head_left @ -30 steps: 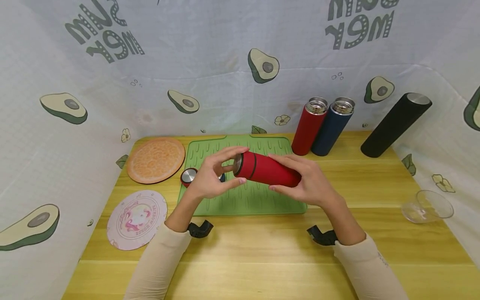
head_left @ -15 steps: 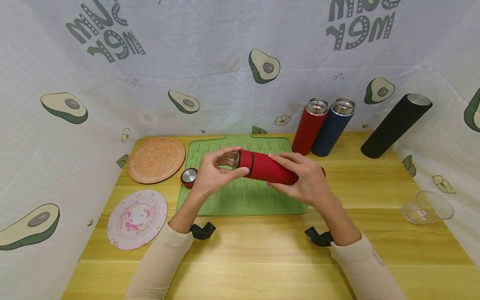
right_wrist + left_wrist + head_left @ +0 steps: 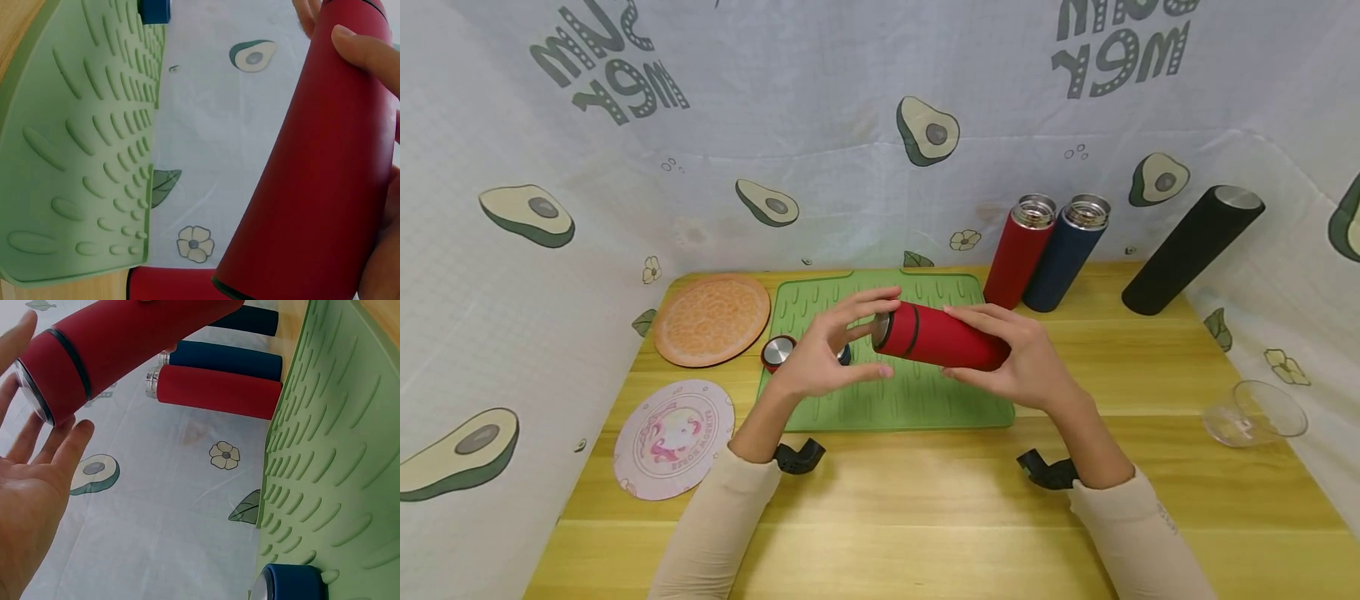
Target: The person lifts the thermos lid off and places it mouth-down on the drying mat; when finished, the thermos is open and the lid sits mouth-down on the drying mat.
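Note:
A red thermos (image 3: 955, 337) with a dark band below its lid lies tilted in the air above the green mat (image 3: 880, 408), capped end to the left. My right hand (image 3: 1026, 362) grips its body from the right, thumb and fingers on opposite sides. At the lid (image 3: 53, 381), my left hand (image 3: 37, 469) is spread, its thumb away from the lid and its fingertips at or close to the far side. A red lid with a steel top (image 3: 778, 352) rests on the mat's left edge. A blue lid (image 3: 290, 582) sits nearby, partly hidden in the head view.
Uncapped red (image 3: 1018, 254) and blue (image 3: 1066, 254) thermoses stand side by side at the back right. Farther right are a black bottle (image 3: 1191, 250) and a clear glass (image 3: 1255, 414). An orange round mat (image 3: 712, 321) and a pink round mat (image 3: 674, 440) lie left.
My left hand closed its thumb on the lid half a second ago, with the thermos shifting slightly left and back. Now the thumb has come off and the fingers have spread again.

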`<control>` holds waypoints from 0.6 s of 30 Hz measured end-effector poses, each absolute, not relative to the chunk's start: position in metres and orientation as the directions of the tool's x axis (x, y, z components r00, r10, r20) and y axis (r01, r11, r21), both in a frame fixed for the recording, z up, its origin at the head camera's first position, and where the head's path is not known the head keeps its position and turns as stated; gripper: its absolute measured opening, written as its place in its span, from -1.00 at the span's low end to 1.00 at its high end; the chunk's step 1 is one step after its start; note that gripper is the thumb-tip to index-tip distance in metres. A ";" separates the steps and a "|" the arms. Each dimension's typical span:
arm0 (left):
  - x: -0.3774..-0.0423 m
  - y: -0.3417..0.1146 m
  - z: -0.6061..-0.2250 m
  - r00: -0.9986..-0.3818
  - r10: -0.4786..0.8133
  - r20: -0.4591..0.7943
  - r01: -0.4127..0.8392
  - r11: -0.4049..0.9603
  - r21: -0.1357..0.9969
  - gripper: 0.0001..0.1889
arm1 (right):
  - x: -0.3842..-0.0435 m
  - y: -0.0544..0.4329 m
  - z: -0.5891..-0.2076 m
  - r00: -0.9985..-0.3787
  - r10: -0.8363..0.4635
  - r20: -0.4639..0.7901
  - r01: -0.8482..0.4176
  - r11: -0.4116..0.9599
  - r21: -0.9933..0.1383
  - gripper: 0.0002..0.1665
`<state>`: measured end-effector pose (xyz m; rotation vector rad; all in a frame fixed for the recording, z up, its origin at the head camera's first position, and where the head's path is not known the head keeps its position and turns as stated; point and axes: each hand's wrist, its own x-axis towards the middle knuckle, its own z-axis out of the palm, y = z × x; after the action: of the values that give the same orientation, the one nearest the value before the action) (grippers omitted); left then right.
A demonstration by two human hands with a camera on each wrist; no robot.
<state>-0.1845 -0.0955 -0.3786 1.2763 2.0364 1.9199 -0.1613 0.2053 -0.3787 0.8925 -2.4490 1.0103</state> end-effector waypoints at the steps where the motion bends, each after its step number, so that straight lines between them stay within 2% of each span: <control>1: -0.184 -0.095 -0.378 -0.648 0.591 0.480 0.511 -0.130 0.850 -0.23 | -0.161 0.206 -0.378 -0.743 -0.424 0.517 -0.666 0.542 -0.512 -0.09; 7: -0.183 -0.094 -0.377 -0.670 0.573 0.472 0.486 -0.143 0.862 -0.32 | -0.161 0.206 -0.377 -0.748 -0.436 0.500 -0.662 0.541 -0.519 -0.10; 15: -0.182 -0.090 -0.379 -0.827 0.444 0.346 0.374 -0.027 0.927 -0.36 | -0.161 0.205 -0.379 -0.742 -0.426 0.518 -0.659 0.604 -0.448 -0.12; 18: -0.182 -0.089 -0.379 -0.866 0.400 0.301 0.329 -0.001 0.944 -0.42 | -0.161 0.204 -0.380 -0.729 -0.427 0.534 -0.667 0.617 -0.417 -0.12</control>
<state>-0.1819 -0.0886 -0.3795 0.7963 2.1815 2.0347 -0.1607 0.2039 -0.3799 0.8732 -2.4597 0.8603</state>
